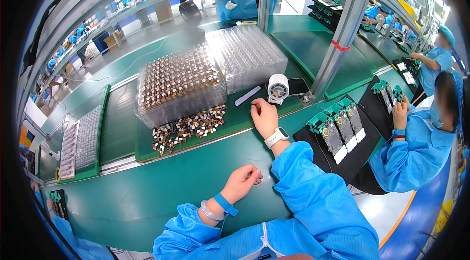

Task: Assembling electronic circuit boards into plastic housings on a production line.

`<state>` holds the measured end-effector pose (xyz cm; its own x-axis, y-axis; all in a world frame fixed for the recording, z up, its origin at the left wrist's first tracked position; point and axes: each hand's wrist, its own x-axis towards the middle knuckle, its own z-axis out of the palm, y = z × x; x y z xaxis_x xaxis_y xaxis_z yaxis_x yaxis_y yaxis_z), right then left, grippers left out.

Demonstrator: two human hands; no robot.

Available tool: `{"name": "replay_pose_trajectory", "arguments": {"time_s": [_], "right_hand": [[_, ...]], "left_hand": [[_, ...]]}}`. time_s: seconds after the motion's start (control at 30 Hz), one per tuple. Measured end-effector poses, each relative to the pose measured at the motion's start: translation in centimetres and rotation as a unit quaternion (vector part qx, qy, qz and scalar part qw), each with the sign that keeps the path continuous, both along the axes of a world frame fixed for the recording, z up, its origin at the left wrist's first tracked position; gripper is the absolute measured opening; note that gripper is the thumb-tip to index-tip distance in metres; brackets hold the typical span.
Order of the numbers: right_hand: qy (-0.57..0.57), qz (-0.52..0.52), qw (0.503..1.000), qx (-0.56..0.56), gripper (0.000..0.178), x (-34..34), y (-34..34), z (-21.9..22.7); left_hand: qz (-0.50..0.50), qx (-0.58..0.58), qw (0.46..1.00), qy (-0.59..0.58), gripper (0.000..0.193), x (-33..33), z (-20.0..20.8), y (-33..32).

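Note:
My left hand (pixel 242 183) is low over the green worktop, its fingers curled closed, and no object shows in them. A blue wrist strap (pixel 225 204) and a clear bangle are around that wrist. Farther forward, my right hand (pixel 265 119) reaches to the far side of the bench, fingers bent but a little apart, with nothing visible in them. It is just in front of a small white fan (pixel 278 88) and a lilac flat bar (pixel 247 96). A white watch (pixel 277 136) is on the right wrist. To its left lies a heap of small flex-cable parts (pixel 188 126).
Behind the heap stand a tray stack filled with small parts (pixel 178 76) and a clear tray stack (pixel 247 56). A black mat (pixel 320 157) at right carries several circuit boards in green fixtures (pixel 334 140). A metal post (pixel 338 39) rises beyond. A co-worker (pixel 421 147) sits at right.

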<state>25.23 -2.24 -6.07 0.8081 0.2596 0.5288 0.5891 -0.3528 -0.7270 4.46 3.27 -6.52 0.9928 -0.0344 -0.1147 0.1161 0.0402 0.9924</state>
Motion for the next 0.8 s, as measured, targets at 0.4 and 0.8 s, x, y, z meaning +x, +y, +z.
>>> {"name": "replay_pose_trajectory", "arguments": {"time_s": [0.4, 0.8], "right_hand": [[-0.208, 0.11, 0.971, -0.042, 0.017, -1.3, 0.0, 2.2], [-0.061, -0.044, 0.992, 0.1, 0.09, 4.3, -4.6, 0.9]], "left_hand": [[-0.01, -0.007, 1.0, -0.004, 0.019, 0.2, -0.3, -0.2], [-0.004, 0.002, 1.0, -0.003, 0.02, 0.0, -0.1, 0.0]]}}
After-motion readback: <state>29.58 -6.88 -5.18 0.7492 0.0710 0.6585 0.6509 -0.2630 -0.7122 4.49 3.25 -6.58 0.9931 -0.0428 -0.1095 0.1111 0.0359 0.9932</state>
